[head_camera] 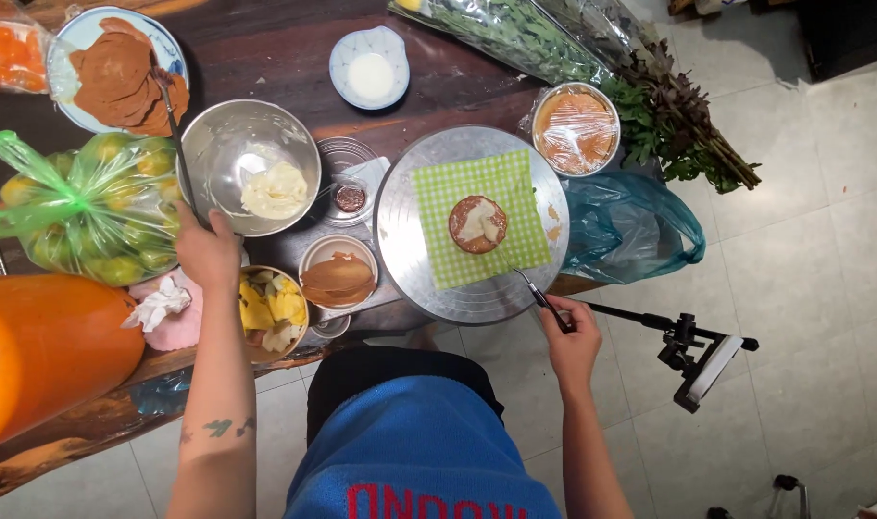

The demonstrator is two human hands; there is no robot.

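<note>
My right hand (573, 338) grips a small dark-handled utensil (537, 293), its tip at the edge of a round silver turntable (410, 231). On the turntable lies a green checked cloth (520, 231) with a small brown pancake (477, 224) topped with cream. My left hand (208, 252) holds long metal tongs (174, 125) that reach up to a plate of brown pancakes (121, 72). Beside that hand stands a steel bowl of cream (251, 163). A bowl of cut yellow fruit (272, 312) sits just below it.
A green bag of citrus fruit (92, 207) and a large orange pumpkin (44, 346) lie at the left. A small bowl of brown sauce (338, 274), a white dish (369, 67), a wrapped orange bowl (575, 127), leafy herbs (650, 106), a teal bag (631, 226). A tripod arm (689, 346) stands right.
</note>
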